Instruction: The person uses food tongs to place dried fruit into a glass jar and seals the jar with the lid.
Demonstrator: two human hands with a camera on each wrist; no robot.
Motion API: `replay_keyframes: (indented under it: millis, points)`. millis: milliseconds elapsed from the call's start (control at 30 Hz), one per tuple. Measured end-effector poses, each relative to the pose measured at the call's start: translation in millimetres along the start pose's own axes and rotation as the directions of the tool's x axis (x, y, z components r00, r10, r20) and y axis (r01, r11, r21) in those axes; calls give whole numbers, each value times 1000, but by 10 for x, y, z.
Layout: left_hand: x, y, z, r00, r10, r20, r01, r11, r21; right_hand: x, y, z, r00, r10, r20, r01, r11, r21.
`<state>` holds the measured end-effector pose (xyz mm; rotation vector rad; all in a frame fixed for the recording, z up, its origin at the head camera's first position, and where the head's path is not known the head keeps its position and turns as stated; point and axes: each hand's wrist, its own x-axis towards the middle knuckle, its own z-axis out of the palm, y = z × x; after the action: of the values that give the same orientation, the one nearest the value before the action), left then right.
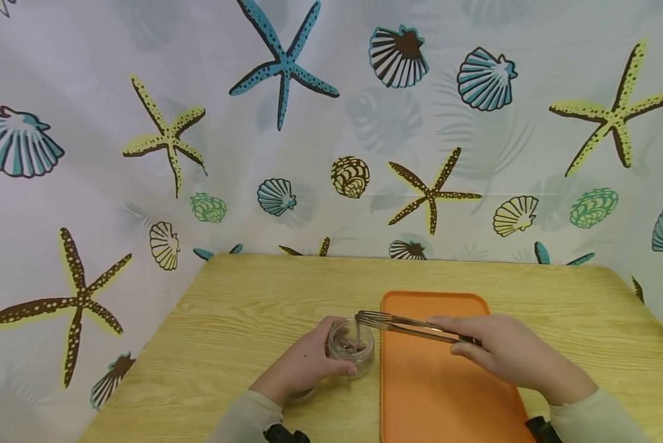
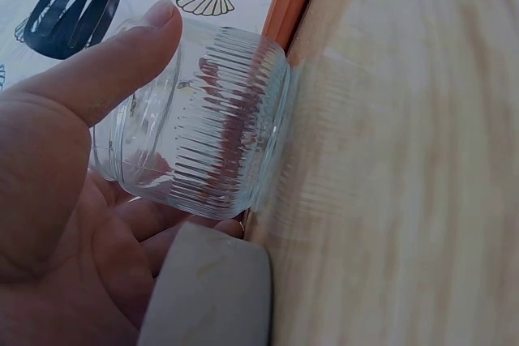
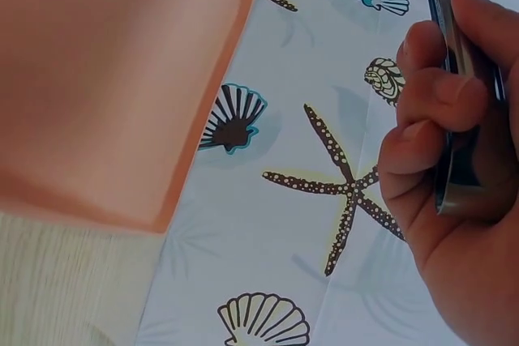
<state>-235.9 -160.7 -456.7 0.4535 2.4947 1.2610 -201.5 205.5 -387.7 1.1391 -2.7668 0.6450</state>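
Note:
My left hand [image 1: 309,363] grips a clear ribbed glass jar [image 2: 219,119] that stands on the table, thumb on one side and fingers on the other. Reddish-brown strips [image 1: 352,348] lie inside the jar. In my right hand [image 1: 508,347] is a pair of metal tongs [image 1: 420,327], fingers curled round the handle. Their slotted heads [image 2: 77,6] are above the jar's mouth, and a thin strip appears to hang from the tips into the jar. A pale round-edged piece [image 2: 211,289], perhaps a lid, lies beside the left hand, partly covered by it in the head view.
An orange tray [image 1: 436,394] lies on the wood-grain table [image 1: 243,314], just right of the jar and under the tongs. Behind the table hangs a white cloth [image 1: 320,141] printed with starfish and shells.

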Motion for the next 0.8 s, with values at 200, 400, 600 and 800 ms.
replay_keyframes:
  millis: [200, 400, 600, 800]
  points:
    - [6, -5, -1, 1000, 5, -2, -5, 1000, -3, -10, 32, 3, 999, 31, 17, -32, 999, 18]
    - [8, -6, -8, 1000, -2, 5, 2, 1000, -20, -52, 67, -1, 997, 72, 42, -73, 997, 37]
    - [2, 1, -2, 1000, -2, 6, 2, 1000, -24, -175, 150, 11, 986, 158, 49, -161, 985, 65]
    - [1, 8, 7, 1000, -3, 4, 3, 999, -36, -326, 297, -4, 964, 257, 72, -263, 959, 106]
